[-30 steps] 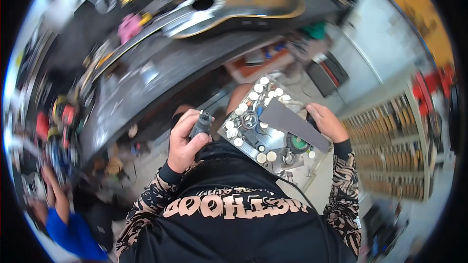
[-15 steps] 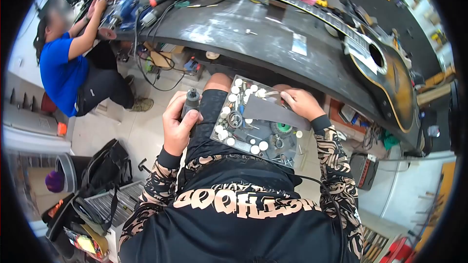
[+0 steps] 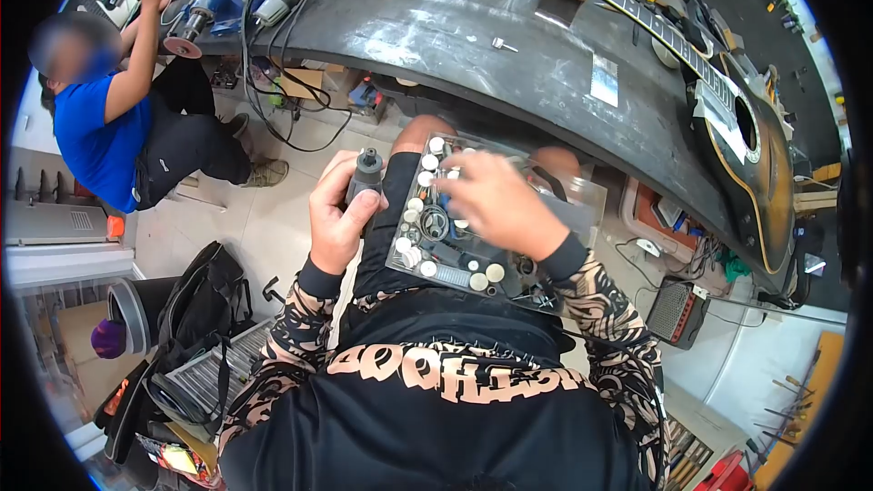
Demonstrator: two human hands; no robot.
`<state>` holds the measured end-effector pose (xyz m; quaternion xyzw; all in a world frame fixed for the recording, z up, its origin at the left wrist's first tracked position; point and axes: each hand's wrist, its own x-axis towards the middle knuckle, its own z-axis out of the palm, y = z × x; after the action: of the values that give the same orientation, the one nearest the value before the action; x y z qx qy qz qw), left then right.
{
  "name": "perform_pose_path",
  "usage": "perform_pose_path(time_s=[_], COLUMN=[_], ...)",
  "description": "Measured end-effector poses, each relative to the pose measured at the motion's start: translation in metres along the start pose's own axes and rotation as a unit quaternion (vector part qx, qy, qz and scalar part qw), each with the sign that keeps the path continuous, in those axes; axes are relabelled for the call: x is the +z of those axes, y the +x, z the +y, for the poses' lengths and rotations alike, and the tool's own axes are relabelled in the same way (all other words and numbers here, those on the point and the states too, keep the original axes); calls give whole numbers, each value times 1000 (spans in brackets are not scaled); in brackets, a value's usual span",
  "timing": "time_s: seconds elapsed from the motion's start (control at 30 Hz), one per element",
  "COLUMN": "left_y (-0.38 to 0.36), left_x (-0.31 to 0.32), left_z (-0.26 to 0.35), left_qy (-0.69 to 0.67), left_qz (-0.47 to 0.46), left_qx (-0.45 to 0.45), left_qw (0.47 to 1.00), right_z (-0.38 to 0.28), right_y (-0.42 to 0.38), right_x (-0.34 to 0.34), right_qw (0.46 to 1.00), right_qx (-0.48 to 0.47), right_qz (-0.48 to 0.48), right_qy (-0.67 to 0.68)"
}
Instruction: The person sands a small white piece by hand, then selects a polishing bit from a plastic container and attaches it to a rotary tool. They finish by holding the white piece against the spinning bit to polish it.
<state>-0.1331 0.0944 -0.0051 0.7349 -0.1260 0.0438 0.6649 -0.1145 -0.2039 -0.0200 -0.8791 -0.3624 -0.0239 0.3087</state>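
My left hand [image 3: 343, 211] is wrapped around a dark grey rotary tool [image 3: 366, 177], held upright with its nose end up. A clear plastic case [image 3: 398, 253] of small rotary accessories rests across my lap. White round pieces [image 3: 428, 268] and a ring-shaped part [image 3: 434, 223] lie among them. My right hand [image 3: 500, 205] is over the case, fingers apart and slightly blurred, fingertips close above the pieces on its left side. Part of a dark flat sheet [image 3: 575, 218] shows to the right of that hand, over the case.
The black workbench [image 3: 409, 45] runs ahead of me, bearing a sunburst guitar [image 3: 759, 191] on the right and power tools with cords [image 3: 214, 0] on the left. A person in a blue shirt [image 3: 100, 136] sits at left. A backpack [image 3: 205, 309] is on the floor.
My right hand has left the dark sheet at the case's right and moved left over the accessories. The left hand still holds the rotary tool. The view has shifted slightly.
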Motion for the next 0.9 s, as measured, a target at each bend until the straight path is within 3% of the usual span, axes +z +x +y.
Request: perform_pose_path(time_s=[0.07, 0.13, 0.33, 0.53, 0.63, 0.77, 0.9], left_y=[1, 2, 1, -2, -3, -4, -3], left_x=[3, 2, 2, 0, -2, -3, 0], left_z=[-8, -11, -18, -6, -4, -15, -22], left_qy=[-15, -34, -64, -7, -2, 3, 14], left_qz=[-2, -14, -31, -24, -19, -13, -24], left_qx=[5, 8, 12, 12, 16, 16, 16], left_qw=[1000, 999, 997, 1000, 1000, 1000, 999], right_z=[-15, -13, -22, -17, -12, -7, -9], right_y=[3, -10, -25, 3, 1, -15, -7], right_x=[15, 33, 7, 46, 44, 29, 28], right_qw=[997, 997, 996, 998, 996, 988, 997], right_qx=[-52, -58, -6, 10, -36, 20, -30], right_qz=[-54, -37, -77, -52, 10, -28, -18], right_qy=[24, 26, 39, -21, -82, -150, -73])
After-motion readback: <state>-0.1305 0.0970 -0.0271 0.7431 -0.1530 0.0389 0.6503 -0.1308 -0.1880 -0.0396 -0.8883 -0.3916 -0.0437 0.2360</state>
